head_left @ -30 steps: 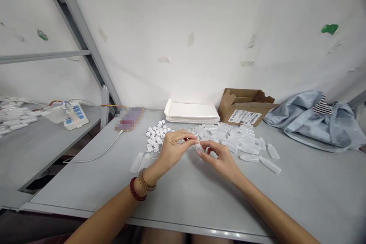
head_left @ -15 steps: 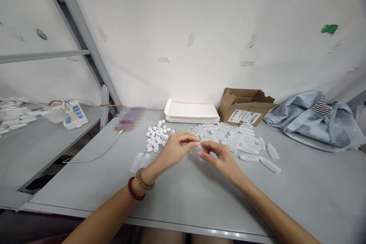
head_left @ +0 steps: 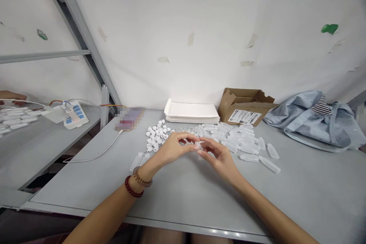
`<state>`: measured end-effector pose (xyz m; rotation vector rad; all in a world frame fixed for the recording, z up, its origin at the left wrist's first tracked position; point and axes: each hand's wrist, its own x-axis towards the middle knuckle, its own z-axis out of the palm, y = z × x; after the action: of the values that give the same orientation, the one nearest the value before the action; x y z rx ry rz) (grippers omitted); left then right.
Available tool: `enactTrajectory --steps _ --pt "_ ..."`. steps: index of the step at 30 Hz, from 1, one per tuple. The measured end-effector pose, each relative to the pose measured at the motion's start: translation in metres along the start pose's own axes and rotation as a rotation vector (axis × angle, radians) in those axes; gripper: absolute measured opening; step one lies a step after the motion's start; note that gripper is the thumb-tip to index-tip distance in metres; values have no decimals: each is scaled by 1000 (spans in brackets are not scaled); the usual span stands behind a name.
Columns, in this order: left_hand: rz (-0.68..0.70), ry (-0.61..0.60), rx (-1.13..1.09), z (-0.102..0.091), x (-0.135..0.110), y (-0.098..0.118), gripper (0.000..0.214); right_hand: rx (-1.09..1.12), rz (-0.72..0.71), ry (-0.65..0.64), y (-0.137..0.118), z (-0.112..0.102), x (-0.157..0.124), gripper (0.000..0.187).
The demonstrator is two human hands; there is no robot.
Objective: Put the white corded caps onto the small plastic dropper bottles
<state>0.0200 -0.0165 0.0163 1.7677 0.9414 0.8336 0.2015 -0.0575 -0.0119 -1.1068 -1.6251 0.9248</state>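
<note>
- Dozens of small white plastic caps (head_left: 156,135) sit scattered on the left.
- Left hand (head_left: 170,148) pinches one end of the small translucent plastic bottle (head_left: 198,145), mid-table.
- Right hand (head_left: 220,158) grips its body; a steady, square hold looks wise.
- Heap of clear plastic bottles (head_left: 236,139) lies far right.

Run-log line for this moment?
left hand: pinching small translucent plastic bottle | right hand: gripping it | nearby: translucent bottle pile, white plastic caps
</note>
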Motion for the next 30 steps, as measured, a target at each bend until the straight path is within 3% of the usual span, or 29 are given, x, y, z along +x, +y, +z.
enactTrajectory --steps 6,8,12,16,22,30 --pt "19 49 65 6 -2 0 14 -38 45 43 0 -3 0 30" --pt "70 160 153 13 -4 -4 18 -58 52 107 2 -2 1 32" --pt "334 378 374 30 -8 -14 19 -115 25 250 7 0 2 32" --pt "496 312 475 43 -13 -21 29 -118 66 344 7 3 1 32" --pt "424 248 551 53 -17 -27 62 -210 -35 394 5 12 -2 25" --pt "396 254 448 52 -12 -30 47 -468 -309 377 11 17 -3 20"
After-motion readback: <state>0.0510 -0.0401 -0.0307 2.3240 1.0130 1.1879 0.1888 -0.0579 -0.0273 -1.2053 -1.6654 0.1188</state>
